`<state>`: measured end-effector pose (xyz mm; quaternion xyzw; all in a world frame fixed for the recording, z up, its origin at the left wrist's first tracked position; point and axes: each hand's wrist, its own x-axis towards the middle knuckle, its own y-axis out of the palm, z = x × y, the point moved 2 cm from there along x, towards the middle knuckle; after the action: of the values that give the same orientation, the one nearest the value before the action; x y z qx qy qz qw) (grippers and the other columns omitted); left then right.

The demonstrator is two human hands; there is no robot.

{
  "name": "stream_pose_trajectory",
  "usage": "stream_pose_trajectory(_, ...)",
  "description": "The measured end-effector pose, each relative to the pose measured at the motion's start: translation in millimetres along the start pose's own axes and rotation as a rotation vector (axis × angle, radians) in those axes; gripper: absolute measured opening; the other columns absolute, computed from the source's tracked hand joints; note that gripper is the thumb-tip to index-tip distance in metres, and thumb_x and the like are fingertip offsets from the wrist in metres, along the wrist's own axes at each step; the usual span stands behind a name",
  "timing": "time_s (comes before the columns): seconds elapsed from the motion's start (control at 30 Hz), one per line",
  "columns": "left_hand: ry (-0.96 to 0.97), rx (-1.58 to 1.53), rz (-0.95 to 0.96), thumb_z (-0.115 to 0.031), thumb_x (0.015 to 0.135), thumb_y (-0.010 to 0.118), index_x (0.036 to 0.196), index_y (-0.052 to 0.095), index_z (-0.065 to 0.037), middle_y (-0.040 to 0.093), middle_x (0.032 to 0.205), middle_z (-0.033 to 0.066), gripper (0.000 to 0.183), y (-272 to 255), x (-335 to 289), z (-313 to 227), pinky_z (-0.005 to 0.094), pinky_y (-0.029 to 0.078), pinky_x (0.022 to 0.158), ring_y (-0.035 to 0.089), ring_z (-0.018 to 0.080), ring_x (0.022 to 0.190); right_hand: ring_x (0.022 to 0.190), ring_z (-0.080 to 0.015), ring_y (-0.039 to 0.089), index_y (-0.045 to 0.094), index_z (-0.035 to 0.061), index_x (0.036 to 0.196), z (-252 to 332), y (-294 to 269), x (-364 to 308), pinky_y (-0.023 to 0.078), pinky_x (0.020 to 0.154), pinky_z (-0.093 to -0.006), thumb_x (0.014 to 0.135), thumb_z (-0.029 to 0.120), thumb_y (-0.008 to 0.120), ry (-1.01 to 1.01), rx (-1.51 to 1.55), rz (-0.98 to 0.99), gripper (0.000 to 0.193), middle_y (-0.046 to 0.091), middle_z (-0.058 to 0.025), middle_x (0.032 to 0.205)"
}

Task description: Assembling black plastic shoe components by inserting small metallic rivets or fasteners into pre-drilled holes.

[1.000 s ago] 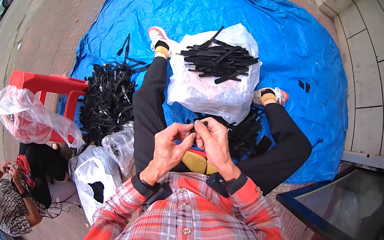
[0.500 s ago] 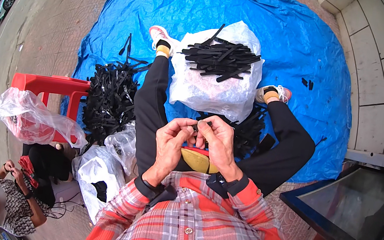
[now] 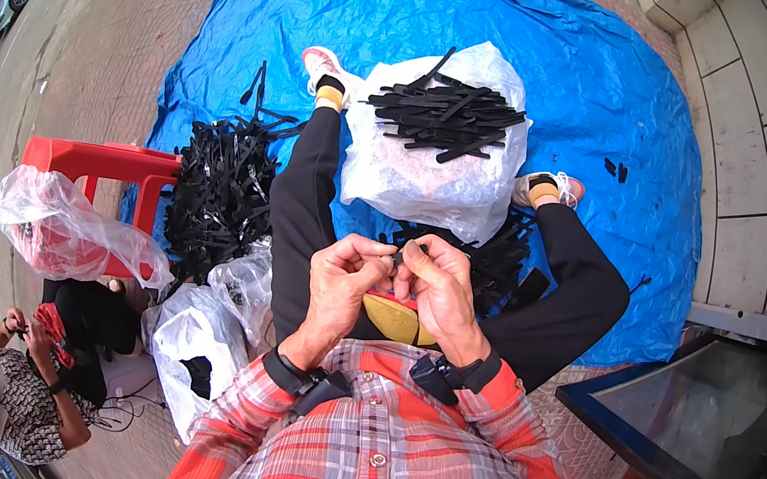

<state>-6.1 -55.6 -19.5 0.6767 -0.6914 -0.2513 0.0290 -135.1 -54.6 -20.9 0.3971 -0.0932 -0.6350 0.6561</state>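
My left hand (image 3: 342,278) and my right hand (image 3: 440,285) meet in front of my lap, fingertips pinched together. Between them is a small dark piece (image 3: 398,256), mostly covered by the fingers, its kind too small to make out. Just beyond, a heap of flat black strips (image 3: 445,113) lies on top of a stuffed white plastic bag (image 3: 413,182) between my feet. Another pile of black strips (image 3: 491,263) spreads between my legs, partly behind my hands. Below the fingers, a yellow and red item (image 3: 390,319) rests at my lap.
A big tangled pile of black strips (image 3: 223,198) lies left of my leg on the blue tarp (image 3: 612,85). Nearby stand a red plastic stool (image 3: 102,160) draped with clear plastic and a white bag (image 3: 189,339). Another person (image 3: 37,400) sits lower left. A blue-framed glass panel (image 3: 676,431) is right.
The fingers have shifted slightly around the small dark piece, and a bit more of it shows. Both hands stay in nearly the same place.
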Motion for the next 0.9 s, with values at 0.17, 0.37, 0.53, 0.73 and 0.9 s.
stream_pose_trajectory(0.17, -0.029, 0.036, 0.003, 0.005, 0.078, 0.058, 0.084, 0.060, 0.002, 0.061, 0.068, 0.0061, 0.006, 0.4, -0.3, -2.5, 0.0212, 0.044, 0.050, 0.055, 0.0093, 0.054, 0.047, -0.0096, 0.050, 0.055, 0.0008, 0.079, 1.6, 3.7, -4.9, 0.046, 0.047, -0.0241, 0.086, 0.016, 0.058, -0.031, -0.065, -0.015, 0.017, 0.053, -0.0040, 0.060)
stream_pose_trajectory(0.37, 0.002, 0.106, 0.028, 0.004, 0.078, 0.060, 0.083, 0.060, 0.001, 0.059, 0.064, 0.0019, 0.005, 1.9, 1.7, 0.0, 0.0174, 0.043, 0.050, 0.053, 0.0050, 0.054, 0.050, -0.0206, 0.054, 0.059, -0.0005, 0.081, 12.3, 22.9, -16.2, 0.043, 0.043, -0.0314, 0.079, 0.003, 0.061, -1.004, -1.215, -0.054, 0.005, 0.051, -0.0089, 0.064)
stream_pose_trajectory(0.53, 0.004, 0.039, 0.083, 0.003, 0.080, 0.058, 0.093, 0.061, 0.002, 0.060, 0.070, 0.0019, 0.014, 1.6, 12.1, 2.3, 0.0183, 0.045, 0.053, 0.055, 0.0056, 0.058, 0.064, -0.0263, 0.054, 0.055, -0.0075, 0.094, 9.8, 15.6, -18.9, 0.044, 0.055, -0.0341, 0.072, 0.006, 0.063, -1.032, -1.607, 0.096, 0.027, 0.049, -0.0139, 0.076)
stream_pose_trajectory(0.73, -0.154, -0.263, 0.230, 0.000, 0.084, 0.054, 0.105, 0.058, 0.005, 0.063, 0.082, 0.0093, 0.022, 5.1, 3.6, -14.3, 0.0212, 0.048, 0.063, 0.060, 0.0109, 0.067, 0.073, -0.0255, 0.054, 0.056, -0.0057, 0.099, 25.3, 14.2, -26.8, 0.043, 0.063, -0.0362, 0.069, 0.006, 0.064, -1.108, -1.614, 0.133, 0.033, 0.050, -0.0127, 0.082)
stream_pose_trajectory(0.9, -0.115, -0.051, 0.173, 0.000, 0.083, 0.054, 0.104, 0.058, 0.004, 0.064, 0.081, 0.0100, 0.022, -3.0, 6.9, -5.2, 0.0220, 0.049, 0.063, 0.061, 0.0112, 0.066, 0.085, -0.0285, 0.054, 0.055, 0.0000, 0.091, 43.4, 12.1, -18.0, 0.042, 0.074, -0.0370, 0.074, 0.006, 0.062, -0.876, -1.436, -0.066, 0.019, 0.056, -0.0125, 0.089)
